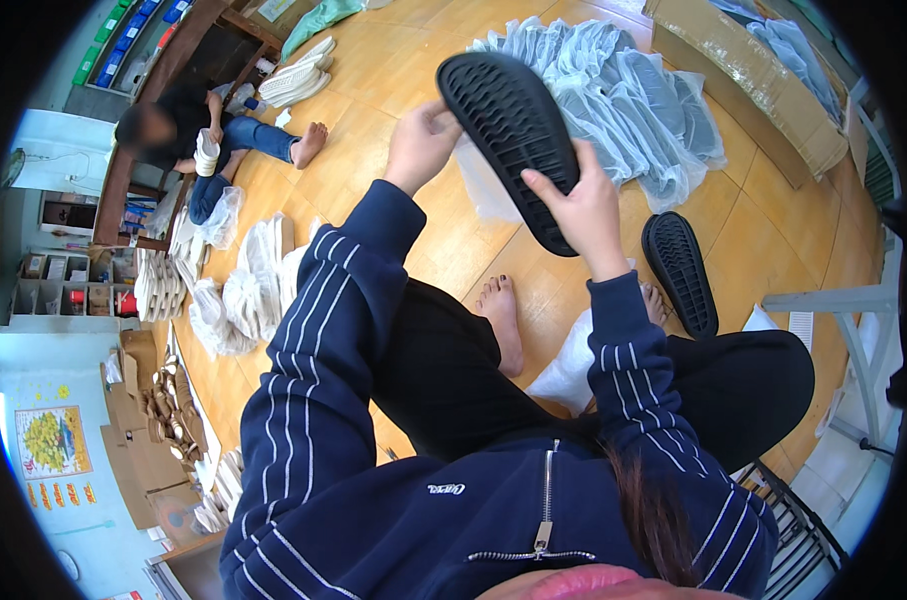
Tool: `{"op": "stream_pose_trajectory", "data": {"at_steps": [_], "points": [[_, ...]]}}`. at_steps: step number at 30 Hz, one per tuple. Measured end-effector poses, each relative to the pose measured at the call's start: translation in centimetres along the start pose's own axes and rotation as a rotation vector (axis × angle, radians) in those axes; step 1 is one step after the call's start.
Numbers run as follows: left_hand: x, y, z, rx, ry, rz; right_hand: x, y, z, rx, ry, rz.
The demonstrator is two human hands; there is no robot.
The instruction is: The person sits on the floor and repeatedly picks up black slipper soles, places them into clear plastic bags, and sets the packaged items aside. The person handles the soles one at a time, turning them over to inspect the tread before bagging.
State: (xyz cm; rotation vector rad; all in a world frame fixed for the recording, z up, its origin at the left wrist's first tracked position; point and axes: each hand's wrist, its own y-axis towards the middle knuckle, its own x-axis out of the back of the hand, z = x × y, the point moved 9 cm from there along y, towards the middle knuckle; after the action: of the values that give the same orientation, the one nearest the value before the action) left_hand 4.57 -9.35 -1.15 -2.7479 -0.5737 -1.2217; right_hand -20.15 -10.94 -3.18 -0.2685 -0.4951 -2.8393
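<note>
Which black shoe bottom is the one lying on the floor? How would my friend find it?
Start at the wooden floor and find the heap of clear plastic bags. Just below it, by the person's bare foot, lies a black sole, tread up. No hand touches it, while the other black sole is held up in both hands.

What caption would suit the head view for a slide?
Seated person's left hand and right hand hold a black shoe sole tread-up above a wooden floor.
</note>
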Motion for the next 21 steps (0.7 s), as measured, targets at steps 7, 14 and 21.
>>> {"op": "stream_pose_trajectory", "data": {"at_steps": [7,14,21], "points": [[2.7,-0.9,-2.9,-0.267,0.007,-0.310,-1.1,-0.9,0.4,-0.014,-0.169,0.037],[0.3,-3.5,-9.3,-0.659,-0.048,0.095,-2.4,-1.2,0.9,-0.072,-0.297,0.303],[-4.5,-7.7,-12.0,-0.794,0.241,0.188,-1.6,-0.9,-3.0,-0.173,-0.067,0.229]]}}
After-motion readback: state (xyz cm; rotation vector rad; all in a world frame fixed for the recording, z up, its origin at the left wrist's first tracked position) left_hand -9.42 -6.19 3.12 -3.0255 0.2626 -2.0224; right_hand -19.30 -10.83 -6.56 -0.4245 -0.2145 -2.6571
